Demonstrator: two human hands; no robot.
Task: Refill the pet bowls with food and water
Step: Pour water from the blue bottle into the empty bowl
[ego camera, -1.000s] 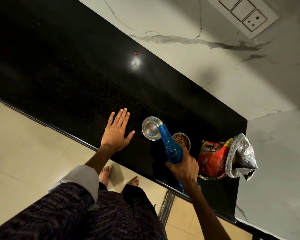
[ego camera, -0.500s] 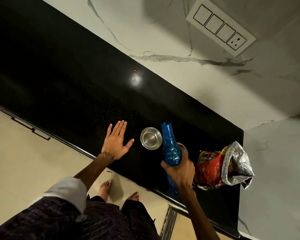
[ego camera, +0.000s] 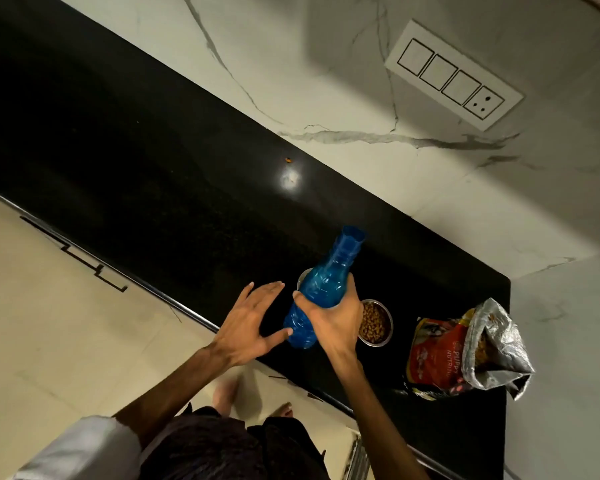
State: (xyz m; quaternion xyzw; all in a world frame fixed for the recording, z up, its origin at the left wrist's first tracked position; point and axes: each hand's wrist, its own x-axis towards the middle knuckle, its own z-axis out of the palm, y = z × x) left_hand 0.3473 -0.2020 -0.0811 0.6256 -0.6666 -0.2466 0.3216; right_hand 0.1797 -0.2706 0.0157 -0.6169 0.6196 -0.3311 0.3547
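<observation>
In the steel bowl (ego camera: 377, 323), brown kibble (ego camera: 373, 322)

Two hands (ego camera: 253, 323) in the lower middle of the frame, one blue bottle (ego camera: 321, 289), two steel bowls (ego camera: 378, 323) on the counter, one food bag (ego camera: 465, 351) at right, one switch plate (ego camera: 452, 74) upper right.

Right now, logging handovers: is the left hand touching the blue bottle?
Touching. In the head view the left hand's thumb tip meets the blue bottle's lower body; the right hand grips it.
</observation>
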